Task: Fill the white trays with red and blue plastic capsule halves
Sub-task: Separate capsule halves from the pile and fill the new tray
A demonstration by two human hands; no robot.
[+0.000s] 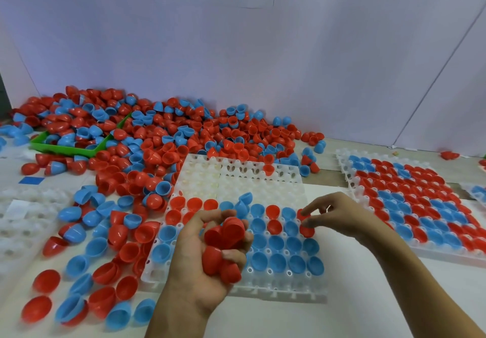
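Near the tabletop's front edge, the left hand (207, 256) cups a stack of red capsule halves (223, 243). Just beyond, the right hand (339, 216) pinches one red half (306, 228) at the right edge of the half-filled white tray (244, 180), over a cell. These thin shells look light, stiff and slick; best taken by the rim. Farther back lie the full tray (410, 201) and a loose heap (157, 138).

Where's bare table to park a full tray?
Bare white table in front of the center tray, under the right hand; a strip between that tray and the filled tray. Loose capsule halves crowd the left and back; left hand holds red halves.
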